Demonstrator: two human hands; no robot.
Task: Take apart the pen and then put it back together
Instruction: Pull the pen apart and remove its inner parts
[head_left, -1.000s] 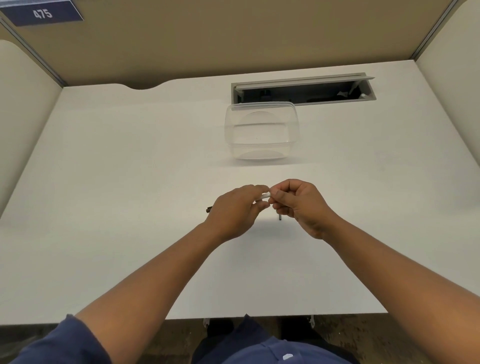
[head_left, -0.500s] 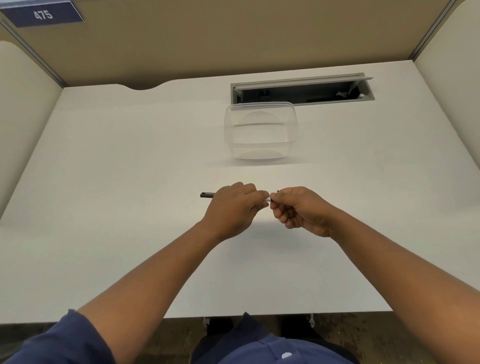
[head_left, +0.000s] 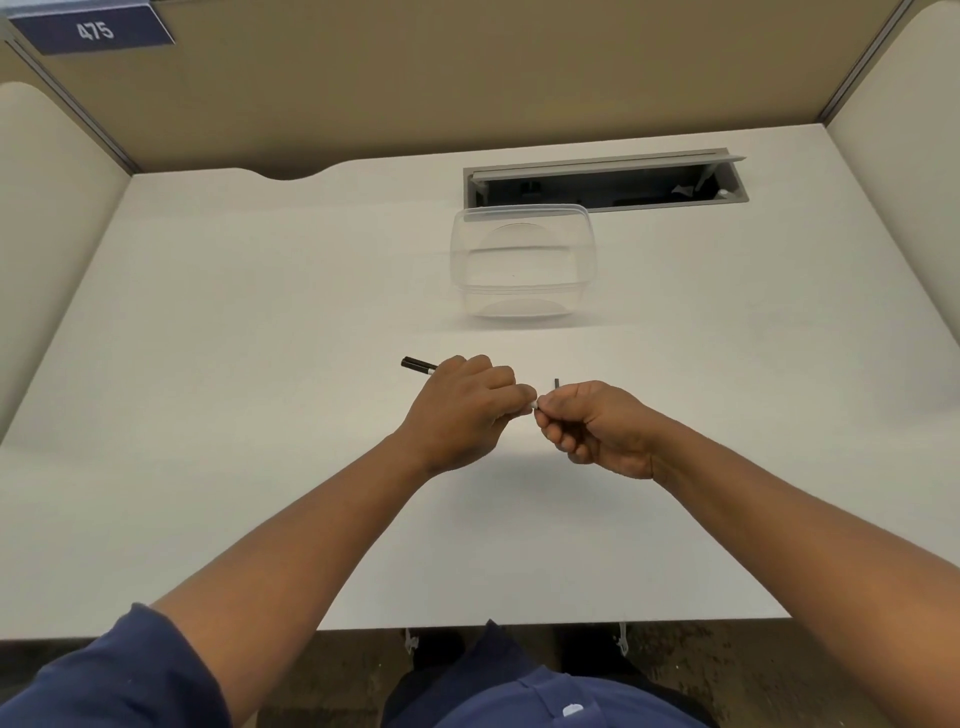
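Clear plastic tub beyond hands.

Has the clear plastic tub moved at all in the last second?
No. The clear tub sits just in front of the grey cable slot, same as before, while both hands work on the pen.

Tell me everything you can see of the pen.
The pen is slim, with a white barrel and a black end pointing up-left. The left hand grips its middle, hiding most of it. Its white right end pokes out at the fingertips, where the right hand pinches a small dark part. It is held roughly level above the white desk.
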